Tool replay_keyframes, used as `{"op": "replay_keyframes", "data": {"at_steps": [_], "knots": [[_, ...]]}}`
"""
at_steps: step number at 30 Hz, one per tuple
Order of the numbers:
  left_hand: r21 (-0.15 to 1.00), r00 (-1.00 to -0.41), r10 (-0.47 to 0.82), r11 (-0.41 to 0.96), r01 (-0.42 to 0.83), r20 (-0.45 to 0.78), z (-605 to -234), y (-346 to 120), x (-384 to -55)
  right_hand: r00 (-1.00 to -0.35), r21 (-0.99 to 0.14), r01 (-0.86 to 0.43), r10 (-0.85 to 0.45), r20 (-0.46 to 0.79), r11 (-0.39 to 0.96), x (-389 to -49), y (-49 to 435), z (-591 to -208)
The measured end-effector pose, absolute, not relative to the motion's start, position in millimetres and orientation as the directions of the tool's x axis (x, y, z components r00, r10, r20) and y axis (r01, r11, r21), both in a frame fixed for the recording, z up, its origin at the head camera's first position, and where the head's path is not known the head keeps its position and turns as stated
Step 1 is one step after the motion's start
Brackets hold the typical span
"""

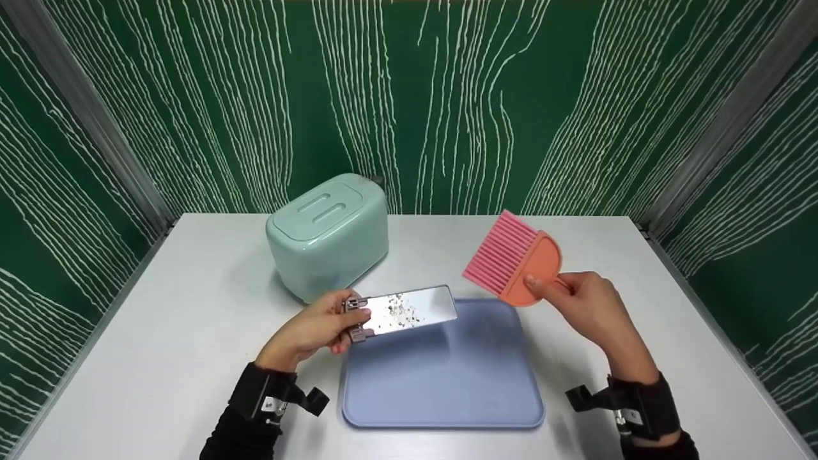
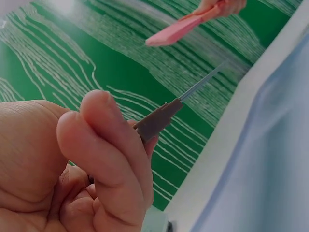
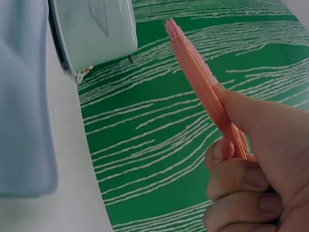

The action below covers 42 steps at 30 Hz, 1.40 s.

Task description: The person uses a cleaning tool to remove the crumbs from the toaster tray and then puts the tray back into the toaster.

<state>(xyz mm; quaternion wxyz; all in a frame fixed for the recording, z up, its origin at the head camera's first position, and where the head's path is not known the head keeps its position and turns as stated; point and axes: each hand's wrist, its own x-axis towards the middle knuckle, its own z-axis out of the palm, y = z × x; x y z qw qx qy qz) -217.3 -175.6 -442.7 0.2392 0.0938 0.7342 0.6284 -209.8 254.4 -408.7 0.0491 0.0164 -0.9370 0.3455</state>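
My left hand (image 1: pixel 323 322) pinches the brown end of a toaster crumb tray (image 1: pixel 434 306), thumb on top. Dark and tan crumbs (image 1: pixel 402 310) lie scattered over its shiny metal face. It is held above the left back part of a blue tray (image 1: pixel 447 409); the left wrist view shows it edge-on. In my right hand (image 1: pixel 588 306) is a small orange brush (image 1: pixel 543 259), gripped by its handle with the thumb against the body. Its pink bristles (image 1: pixel 501 252) point up and left, apart from the crumb tray. The right wrist view shows the brush (image 3: pixel 200 79) from the side.
A mint-green toaster (image 1: pixel 332 236) with two slots stands behind the left hand on the white table (image 1: pixel 211 275). Green walls (image 1: pixel 447 128) with white line patterns enclose the table at the back and sides. Black wrist mounts (image 1: pixel 642 409) sit on both forearms.
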Motion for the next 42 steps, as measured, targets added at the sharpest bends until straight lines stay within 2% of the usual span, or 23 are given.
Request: {"op": "replay_keyframes", "data": {"at_steps": [10,19,26,35,42], "knots": [[0.963,-0.850,0.471,0.229,-0.139,-0.235,-444,-163,-212,-0.987,-0.630,-0.158,-0.096,0.132,0.760,-198,220,-409],[0.962,-0.829,0.511,0.252,-0.106,-0.225,-442,-153,-205,-0.984,-0.600,-0.177,-0.161,0.081,0.780,-193,192,-418],[0.962,-0.818,0.535,0.261,-0.078,-0.211,-444,-147,-205,-0.984,-0.586,-0.168,-0.168,0.056,0.793,-191,176,-423],[0.960,-0.796,0.550,0.245,-0.138,-0.254,-442,-146,-202,-0.974,-0.569,-0.215,-0.216,0.067,0.794,-190,166,-429],[0.961,-0.798,0.550,0.245,-0.127,-0.245,-439,-149,-202,-0.976,-0.543,-0.215,-0.204,0.081,0.812,-189,160,-432]]}}
